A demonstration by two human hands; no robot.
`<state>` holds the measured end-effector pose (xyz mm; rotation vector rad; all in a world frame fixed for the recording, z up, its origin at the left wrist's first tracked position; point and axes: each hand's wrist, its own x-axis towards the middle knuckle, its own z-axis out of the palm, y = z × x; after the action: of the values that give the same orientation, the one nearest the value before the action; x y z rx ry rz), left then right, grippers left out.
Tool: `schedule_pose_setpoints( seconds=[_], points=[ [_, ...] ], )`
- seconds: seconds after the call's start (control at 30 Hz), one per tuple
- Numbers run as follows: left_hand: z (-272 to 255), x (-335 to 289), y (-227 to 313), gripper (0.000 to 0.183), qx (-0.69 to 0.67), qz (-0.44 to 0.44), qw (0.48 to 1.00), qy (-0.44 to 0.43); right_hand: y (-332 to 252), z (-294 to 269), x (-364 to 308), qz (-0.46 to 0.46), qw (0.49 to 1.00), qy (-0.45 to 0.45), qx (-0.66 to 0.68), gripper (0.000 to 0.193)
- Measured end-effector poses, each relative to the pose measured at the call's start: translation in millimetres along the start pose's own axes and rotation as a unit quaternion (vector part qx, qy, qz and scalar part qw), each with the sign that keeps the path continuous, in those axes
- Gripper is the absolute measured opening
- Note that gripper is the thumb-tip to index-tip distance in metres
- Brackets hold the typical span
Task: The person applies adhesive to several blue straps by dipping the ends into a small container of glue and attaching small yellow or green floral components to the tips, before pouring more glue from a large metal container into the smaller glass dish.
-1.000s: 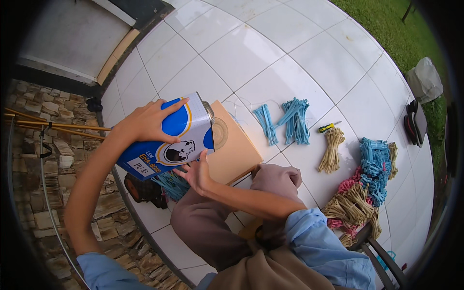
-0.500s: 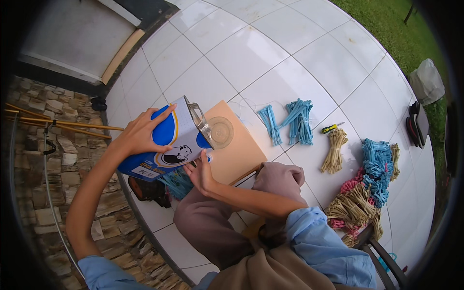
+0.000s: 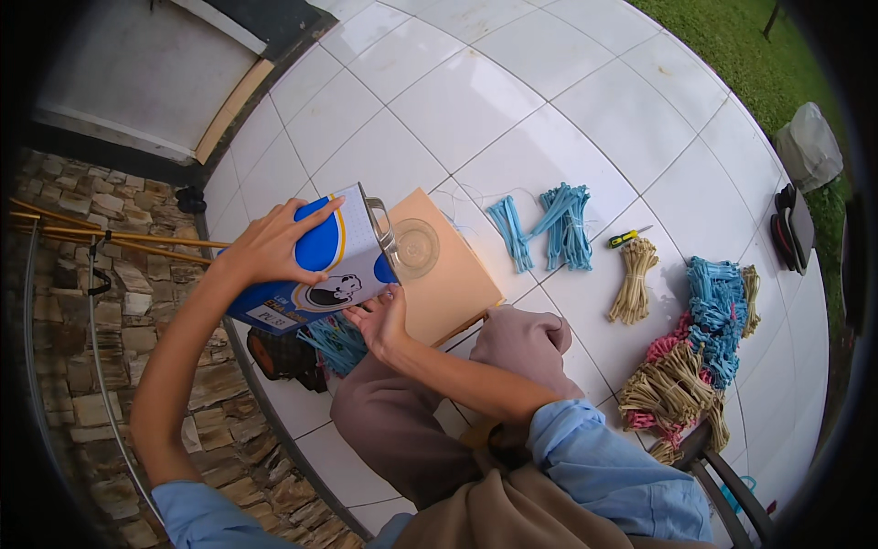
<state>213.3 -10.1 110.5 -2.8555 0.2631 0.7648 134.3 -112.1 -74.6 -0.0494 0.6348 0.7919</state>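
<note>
While the left hand point(image 3: 274, 245) lay spread on the tilted blue-and-white tin can point(image 3: 322, 265) and the right hand point(image 3: 382, 320) cupped its 5 o'clock corner, it looked rigid, slick and probably heavy, over the tan board point(image 3: 453, 279), its spout by the clear glass point(image 3: 416, 247).

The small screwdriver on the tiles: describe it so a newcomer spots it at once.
On the white tiled floor, look right of the two blue cord bundles. The screwdriver lies above the tan cord bundle. It alone is rigid, with a yellow-green handle.
</note>
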Motion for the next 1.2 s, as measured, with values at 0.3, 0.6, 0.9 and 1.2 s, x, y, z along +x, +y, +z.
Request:
schedule_pose_setpoints(
  seconds=[0.3, 0.6, 0.9, 1.2],
  points=[
    [-12.8, 7.3, 9.4, 0.104, 0.024, -0.002, 0.999, -0.029, -3.6, -2.5, -0.5, 0.031, 0.999, -0.037, 0.014, 0.07],
    [-12.5, 8.0, 11.6, 0.103, 0.026, -0.019, 0.998, -0.05, -4.1, 1.4, -8.2, 0.024, 1.0, -0.004, -0.017, 0.069],
    [-9.5, 10.1, 7.0, 0.104, 0.015, -0.022, 0.999, -0.035, -9.0, -4.4, 1.5, 0.029, 0.999, -0.03, -0.027, 0.07],
    [-6.9, 12.4, 7.7, 0.104, 0.018, -0.024, 0.999, -0.045, -11.4, 1.2, -6.1, 0.017, 0.999, -0.015, -0.049, 0.064]
  ],
)
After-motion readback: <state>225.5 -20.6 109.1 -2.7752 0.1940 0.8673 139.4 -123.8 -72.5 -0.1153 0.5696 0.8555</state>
